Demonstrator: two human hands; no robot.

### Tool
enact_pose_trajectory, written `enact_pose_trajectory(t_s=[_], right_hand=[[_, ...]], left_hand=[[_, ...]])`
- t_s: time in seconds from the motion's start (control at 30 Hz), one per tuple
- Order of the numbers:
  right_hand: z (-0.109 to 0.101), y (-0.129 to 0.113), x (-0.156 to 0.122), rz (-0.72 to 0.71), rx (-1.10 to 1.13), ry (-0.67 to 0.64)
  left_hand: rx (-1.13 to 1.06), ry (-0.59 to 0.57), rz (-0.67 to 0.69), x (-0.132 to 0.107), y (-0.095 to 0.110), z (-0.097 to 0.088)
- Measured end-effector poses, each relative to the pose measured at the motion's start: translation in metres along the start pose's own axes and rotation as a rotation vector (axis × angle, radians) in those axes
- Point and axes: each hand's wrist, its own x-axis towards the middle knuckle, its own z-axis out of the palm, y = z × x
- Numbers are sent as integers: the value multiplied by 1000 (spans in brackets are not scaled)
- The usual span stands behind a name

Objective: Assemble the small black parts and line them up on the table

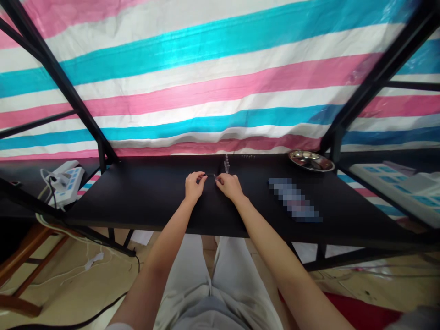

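Note:
My left hand (194,185) is closed in a pinch above the black table, with thumb and forefinger on one end of a thin dark rod (210,174). The rod reaches across toward my right hand (229,185), also pinched shut. A small clear piece (215,177) shows at its fingertips, at the rod's right end; its exact kind is too small to make out. Just behind my right hand lies a short row of clear beads (227,164).
Small clear bits (248,156) lie by the table's (144,192) back edge. A round metal tray (311,161) sits back right, near a blurred-out flat object (294,200). Black frame posts (74,103) flank the table. A power strip (70,188) with plugs is at left.

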Motion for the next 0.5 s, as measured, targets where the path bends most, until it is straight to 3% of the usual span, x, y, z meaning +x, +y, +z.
enact_pose_trajectory(t_s=[0.27, 0.5], right_hand=[[-4, -3, -2, -47, -33, -28], [0, -2, -2, -49, -31, -16]], left_hand=[[53, -25, 43, -2, 2, 0], [128, -215, 219, -6, 8, -5]])
